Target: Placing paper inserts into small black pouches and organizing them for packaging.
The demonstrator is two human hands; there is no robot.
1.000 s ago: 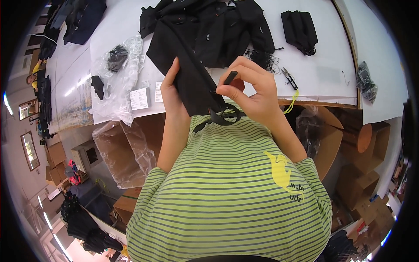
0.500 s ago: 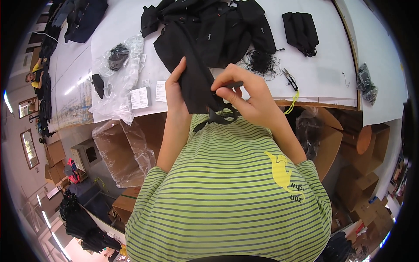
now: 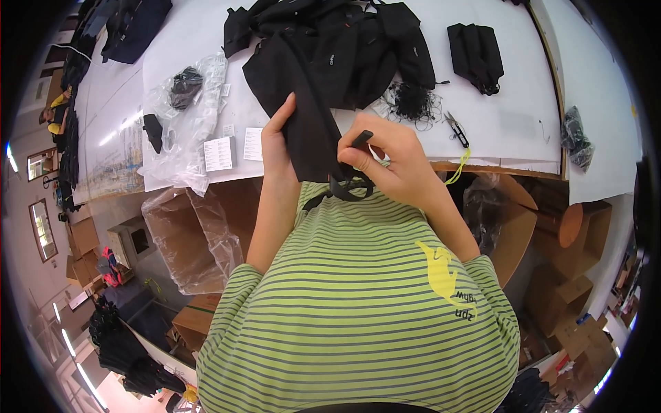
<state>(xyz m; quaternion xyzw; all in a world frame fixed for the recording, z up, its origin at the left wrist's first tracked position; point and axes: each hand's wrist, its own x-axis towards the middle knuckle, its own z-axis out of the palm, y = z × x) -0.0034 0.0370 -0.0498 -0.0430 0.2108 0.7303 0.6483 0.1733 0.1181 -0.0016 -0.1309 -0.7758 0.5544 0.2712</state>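
Your left hand (image 3: 279,141) gripped the black fabric piece (image 3: 303,117); right hand (image 3: 392,162) pinched its drawcord (image 3: 344,187). Threading step; next needed a steady pull.

Bright, even light falls from overhead — the white worktop (image 3: 482,117) is close to washed out, with a glossy sheen along its left stretch. Shadows are soft and short. The black fabric pile (image 3: 344,41) swallows detail. Fisheye distortion bends straight edges near the rim, which darkens to black — focus is sharp at centre, softer outward.
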